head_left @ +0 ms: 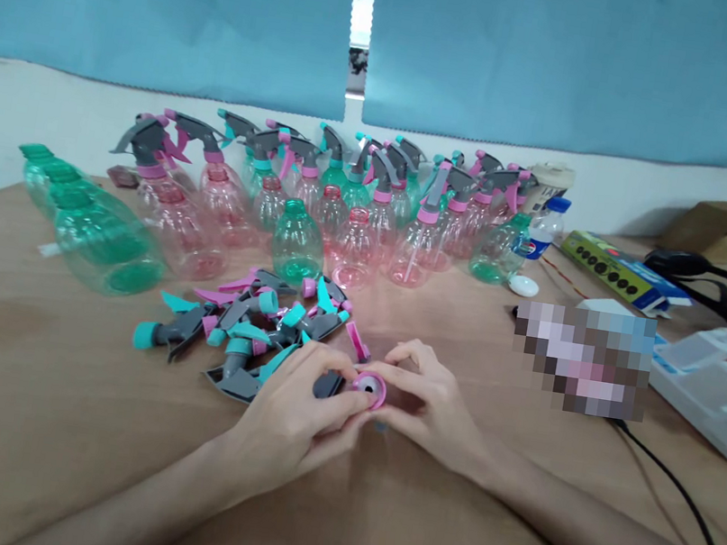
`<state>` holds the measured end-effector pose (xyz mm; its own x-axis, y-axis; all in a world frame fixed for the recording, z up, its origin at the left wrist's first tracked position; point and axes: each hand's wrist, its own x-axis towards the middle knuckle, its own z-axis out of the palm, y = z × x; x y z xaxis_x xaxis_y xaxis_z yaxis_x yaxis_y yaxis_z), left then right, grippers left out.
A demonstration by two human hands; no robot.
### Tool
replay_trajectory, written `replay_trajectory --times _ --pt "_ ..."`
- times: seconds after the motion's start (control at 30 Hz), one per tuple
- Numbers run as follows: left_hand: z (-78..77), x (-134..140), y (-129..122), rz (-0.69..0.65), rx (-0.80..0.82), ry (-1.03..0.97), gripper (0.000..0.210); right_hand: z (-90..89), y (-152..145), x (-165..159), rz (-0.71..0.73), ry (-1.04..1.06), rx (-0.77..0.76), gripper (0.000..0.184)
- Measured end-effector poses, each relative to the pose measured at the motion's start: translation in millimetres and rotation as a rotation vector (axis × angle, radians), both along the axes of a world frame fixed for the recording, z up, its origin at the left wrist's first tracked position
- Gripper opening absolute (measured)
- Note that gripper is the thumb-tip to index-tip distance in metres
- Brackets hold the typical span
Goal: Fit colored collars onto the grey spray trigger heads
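Above the table's near middle, a grey spray head (328, 384) with a pink collar is turned so the collar's open underside faces me. My left hand (299, 404) is closed around it, the thumb against the collar's rim. From the other side, my right hand (432, 406) pinches the same collar between its fingers. Just beyond my left hand lies a loose pile of grey spray heads (242, 327) with pink or turquoise collars and triggers. Behind the pile stand an uncapped green bottle (297, 244) and an uncapped pink bottle (355, 253).
Several bottles with fitted spray heads (420, 235) stand along the wall. Green bottles (105, 238) are at the left. A Pepsi bottle (540, 231), a white oval object (524, 286), a yellow-blue box (616, 269), a clear plastic case (722, 385) and a black cable (679, 488) lie to the right.
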<state>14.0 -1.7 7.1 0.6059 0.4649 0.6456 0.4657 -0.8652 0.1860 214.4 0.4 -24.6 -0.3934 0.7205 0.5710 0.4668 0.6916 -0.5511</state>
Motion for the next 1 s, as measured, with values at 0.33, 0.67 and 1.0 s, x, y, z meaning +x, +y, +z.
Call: replay_trajectory --times 0.33,0.67,1.0 --pt "-0.1 -1.3 -4.4 -0.016 -0.091 -0.030 0.010 -1.6 -2.8 -2.3 0.032 -0.051 0.069 0.025" --pt "-0.6 0.2 -2.1 0.152 -0.027 -0.014 0.011 0.2 -1.2 -1.6 -0.046 0.040 -0.027 0.027" --pt "-3.7 4.7 -8.1 0.103 -0.156 -0.041 0.018 -1.9 -1.3 -3.2 -0.020 0.008 0.002 0.025"
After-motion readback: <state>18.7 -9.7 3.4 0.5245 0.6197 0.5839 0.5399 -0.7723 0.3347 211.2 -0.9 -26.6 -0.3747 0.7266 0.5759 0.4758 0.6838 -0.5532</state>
